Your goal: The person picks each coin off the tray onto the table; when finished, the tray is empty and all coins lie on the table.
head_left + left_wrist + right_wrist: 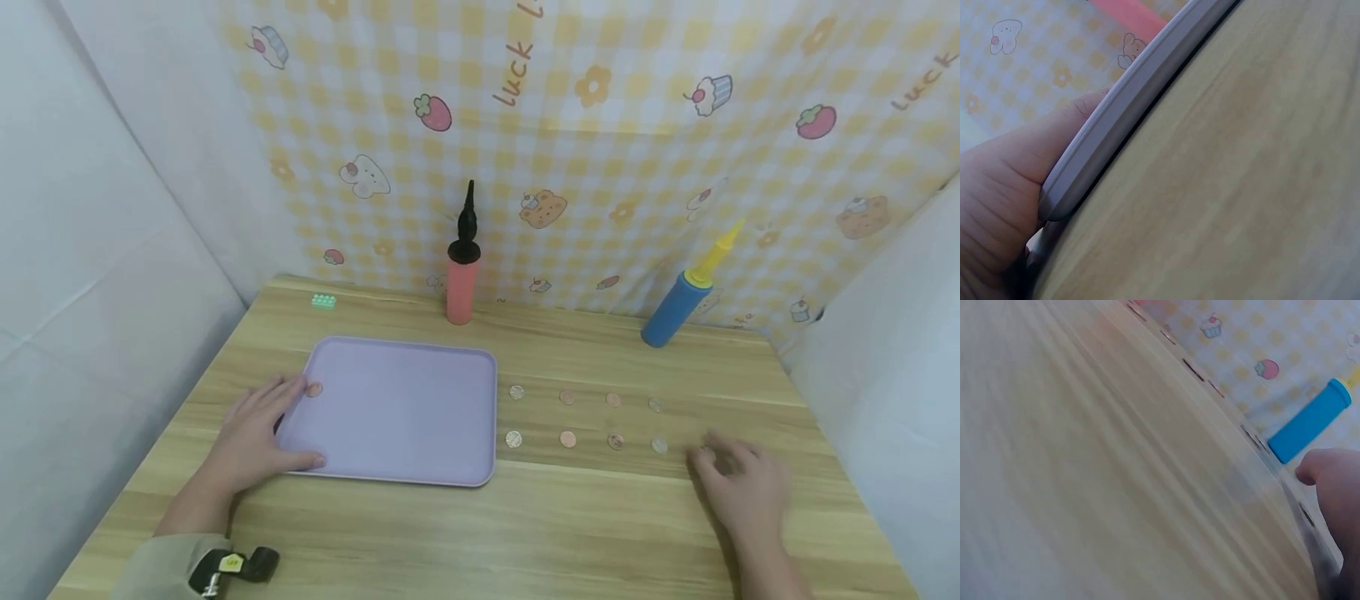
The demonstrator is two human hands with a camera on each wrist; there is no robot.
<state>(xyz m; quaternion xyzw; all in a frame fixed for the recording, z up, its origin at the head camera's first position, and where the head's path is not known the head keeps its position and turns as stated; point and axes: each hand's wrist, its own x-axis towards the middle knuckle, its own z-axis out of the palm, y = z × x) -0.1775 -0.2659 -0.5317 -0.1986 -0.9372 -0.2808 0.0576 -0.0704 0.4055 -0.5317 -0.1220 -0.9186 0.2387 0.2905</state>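
My left hand (251, 437) lies at the left side of a lilac tray (397, 412), fingers at the left rim and thumb along the near rim. Close up in the left wrist view, the thumb (1054, 140) reaches over the tray's edge (1116, 119). Beside the fingertips, a copper-coloured coin (314, 389) lies in the tray. My right hand (746, 487), blurred, is low over the table with loosely bent fingers, right of a silvery coin (659, 445). Below its thumb (1322, 464), another coin (1307, 514) appears edge-on, apart from the thumb.
Several coins, including a copper one (567, 439) and a silvery one (517, 392), form two rows right of the tray. A pink hand pump (461, 292) and a blue one (677, 308) stand along the back. A small green studded piece (324, 301) lies at the back left.
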